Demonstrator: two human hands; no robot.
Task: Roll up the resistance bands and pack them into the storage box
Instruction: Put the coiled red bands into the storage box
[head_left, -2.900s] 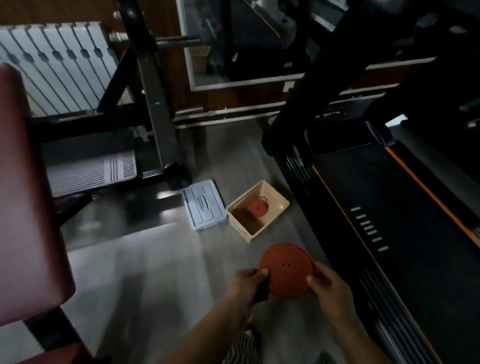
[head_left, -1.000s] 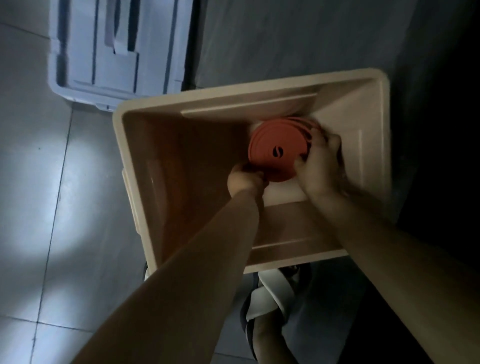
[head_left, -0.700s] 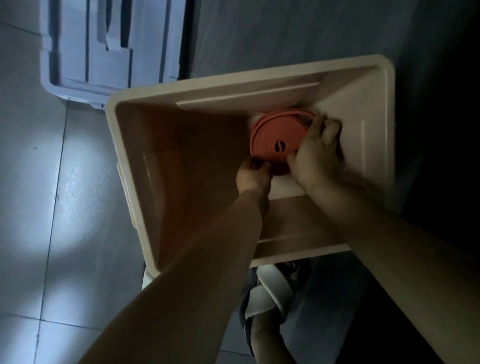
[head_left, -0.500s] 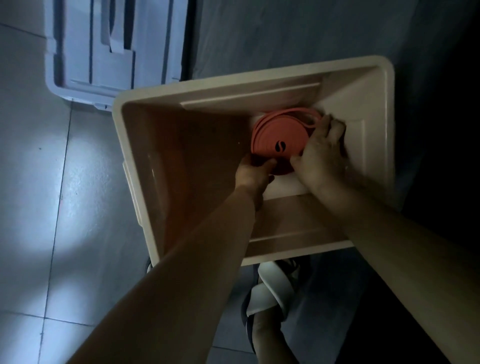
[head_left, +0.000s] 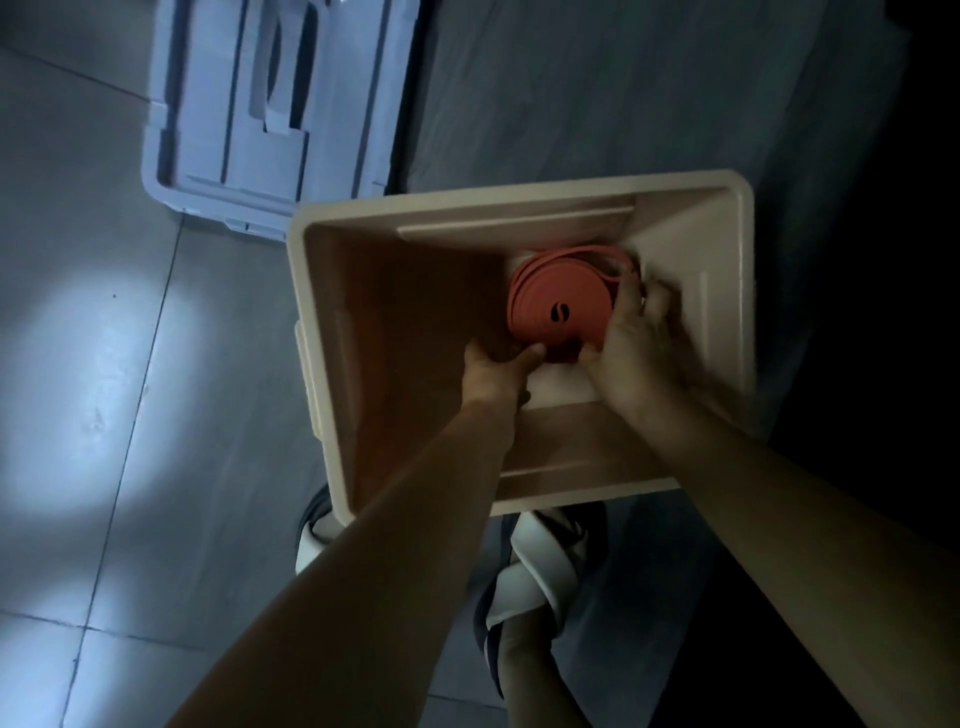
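A coiled orange-red resistance band (head_left: 556, 306) with a dark logo lies on the bottom of the beige storage box (head_left: 332, 332), near its far right corner. Both my hands reach down into the box. My right hand (head_left: 631, 343) grips the coil's right edge, fingers curled over its rim. My left hand (head_left: 496, 366) pinches the coil's lower left edge with thumb and fingers. The coil's outer turns have loosened a little at the top. Another band seen earlier in the box is hidden now.
The box's grey-blue lid (head_left: 270, 109) lies on the tiled floor just beyond the box's far left corner. A sandalled foot (head_left: 540, 571) shows under the box's near edge. Dark treadmill edge along the right.
I carried the coil from above the floor down into the box. Over the last second both hands pressed it toward the far right corner, and its outer turns loosened slightly.
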